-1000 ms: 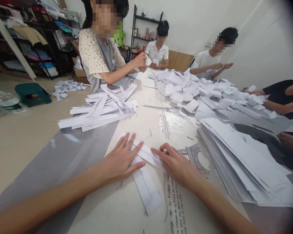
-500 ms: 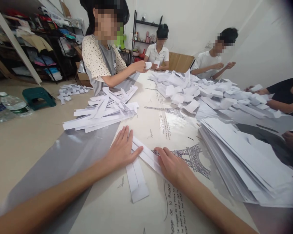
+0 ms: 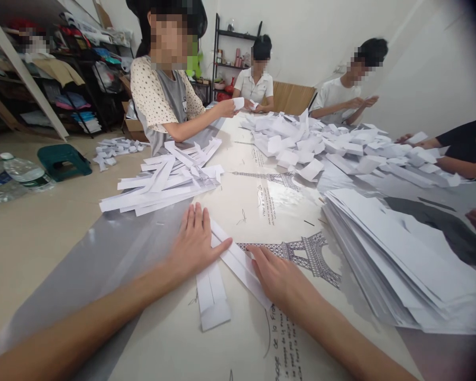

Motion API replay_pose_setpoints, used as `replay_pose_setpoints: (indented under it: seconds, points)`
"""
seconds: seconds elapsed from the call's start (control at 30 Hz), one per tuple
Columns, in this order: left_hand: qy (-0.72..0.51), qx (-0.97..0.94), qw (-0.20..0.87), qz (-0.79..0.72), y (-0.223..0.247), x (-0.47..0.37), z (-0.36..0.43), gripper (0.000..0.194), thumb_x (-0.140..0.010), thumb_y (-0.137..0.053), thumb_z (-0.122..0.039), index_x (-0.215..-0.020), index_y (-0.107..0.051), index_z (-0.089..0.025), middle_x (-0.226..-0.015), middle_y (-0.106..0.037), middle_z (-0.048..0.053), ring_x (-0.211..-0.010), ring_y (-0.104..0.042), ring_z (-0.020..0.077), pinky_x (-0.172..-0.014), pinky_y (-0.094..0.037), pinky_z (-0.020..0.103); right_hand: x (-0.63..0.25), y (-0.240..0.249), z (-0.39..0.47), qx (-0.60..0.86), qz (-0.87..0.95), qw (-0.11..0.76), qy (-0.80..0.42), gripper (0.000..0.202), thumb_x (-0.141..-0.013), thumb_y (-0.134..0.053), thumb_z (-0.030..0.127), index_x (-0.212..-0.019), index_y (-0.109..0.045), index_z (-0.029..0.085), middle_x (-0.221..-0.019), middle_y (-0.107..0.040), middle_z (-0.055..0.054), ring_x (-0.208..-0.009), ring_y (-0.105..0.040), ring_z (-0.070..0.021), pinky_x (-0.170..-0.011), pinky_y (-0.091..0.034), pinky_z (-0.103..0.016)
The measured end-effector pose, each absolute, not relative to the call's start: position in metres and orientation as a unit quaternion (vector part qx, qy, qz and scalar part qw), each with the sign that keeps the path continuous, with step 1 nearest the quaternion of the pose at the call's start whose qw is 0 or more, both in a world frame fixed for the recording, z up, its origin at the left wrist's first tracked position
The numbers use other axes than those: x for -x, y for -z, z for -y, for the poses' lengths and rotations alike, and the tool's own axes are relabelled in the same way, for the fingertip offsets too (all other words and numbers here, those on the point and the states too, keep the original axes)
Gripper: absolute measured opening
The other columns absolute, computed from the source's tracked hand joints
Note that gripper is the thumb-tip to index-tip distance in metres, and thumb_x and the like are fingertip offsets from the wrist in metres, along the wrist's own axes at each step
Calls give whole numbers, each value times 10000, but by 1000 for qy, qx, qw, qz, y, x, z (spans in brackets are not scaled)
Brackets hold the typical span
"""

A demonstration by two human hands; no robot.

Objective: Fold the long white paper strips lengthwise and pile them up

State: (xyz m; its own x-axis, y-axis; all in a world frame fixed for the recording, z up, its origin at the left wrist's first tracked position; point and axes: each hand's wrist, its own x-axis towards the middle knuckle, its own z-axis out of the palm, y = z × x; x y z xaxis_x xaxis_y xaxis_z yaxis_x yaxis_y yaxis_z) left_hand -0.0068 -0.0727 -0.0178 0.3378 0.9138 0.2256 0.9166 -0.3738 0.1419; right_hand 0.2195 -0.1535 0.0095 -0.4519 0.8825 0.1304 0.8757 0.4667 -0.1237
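Note:
A white folded paper strip (image 3: 238, 264) lies bent into a V on the printed tablecloth (image 3: 166, 344), its corner under my left hand (image 3: 194, 243). That hand is flat, palm down, fingers stretched and thumb out across the strip. One leg of the V, with a turned-up end (image 3: 214, 313), points toward me. The other leg slants down to the right, where my right hand (image 3: 280, 275) has its bent fingers closed along the strip's edge. The right thumb is mostly hidden.
Left of centre lies a pile of folded paper strips (image 3: 162, 182). A stack of white paper (image 3: 404, 259) stands at the right. Behind it spreads a heap of folded paper pieces (image 3: 313, 140). Several people sit around the table; a green stool (image 3: 63, 161) stands on the floor.
My left hand and the near leg of the strip have shifted slightly left. The right hand stays at the slanting leg. Across the table, two people's hands have moved a little.

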Motion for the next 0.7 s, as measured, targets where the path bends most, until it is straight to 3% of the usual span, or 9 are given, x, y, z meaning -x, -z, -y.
replay_pose_setpoints:
  seconds: [0.13,0.23,0.5,0.6,0.7]
  points:
    - [135,835,68,529,16,4,78,985,-990,-274,-699,-1489,-336,148,-1594,-277,361,-1544,-180,429,-1265,-175,534,-218,-11,155,509,858,69,-11,265,-1028,-350,86,-1245,-482,161,-882,-633,-51,-498,-454,-132,-455,-203,-279]
    - [114,845,59,519,21,4,77,924,-1021,-237,-659,-1457,-390,141,-1543,-373,367,-1508,-302,415,-1257,-223,507,-216,-11,156,510,858,69,-12,276,-1025,-334,85,-1244,-487,152,-877,-631,-50,-502,-461,-137,-451,-221,-280]
    - [81,870,-53,483,8,18,68,973,-987,-233,-759,-1611,-173,-16,-1672,-117,254,-1570,-107,362,-1254,-184,527,-219,-26,161,458,881,90,-80,355,-1040,-377,158,-1368,-512,173,-980,-668,-79,-679,-612,-174,-546,-470,-300]
    - [54,876,-66,475,4,22,64,1066,-938,-259,-827,-1616,-149,-11,-1674,-95,249,-1575,-64,362,-1260,-119,543,-226,-38,157,387,911,107,-93,311,-1051,-416,174,-1290,-612,208,-1228,-648,-112,-946,-655,-205,-721,-573,-339]
    - [49,890,-62,449,6,27,56,1056,-940,-262,-823,-1630,-103,-40,-1677,-109,236,-1578,-52,350,-1259,-84,549,-237,-42,153,323,933,123,-101,287,-1043,-483,182,-1249,-672,248,-1375,-623,-73,-1194,-599,-231,-918,-580,-403]
